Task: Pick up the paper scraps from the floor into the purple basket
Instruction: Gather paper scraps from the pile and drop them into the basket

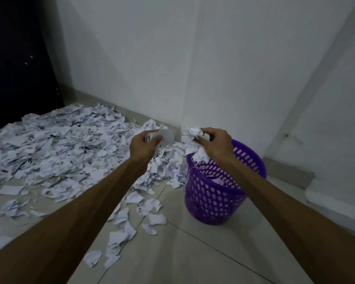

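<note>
Pale floor tiles [193,253] meet white walls [152,58] in a dim corner, and paper scraps [59,146] lie heaped across the floor from the dark doorway [14,58] on the left up to the skirting. Print on the scraps is too blurred to read. Looser scraps trail toward the camera between the forearms. The purple basket [211,203] stands upright on the floor to the right of the heap, its far side close to the wall corner; white scraps show inside through the slots, though how full it is cannot be told. The right hand [217,143] grips a bunch of scraps [193,140] above the basket's rim. The left hand [145,144] holds crumpled paper [165,137] over the heap's edge, left of the basket. Bare tile lies open in front of the basket
</note>
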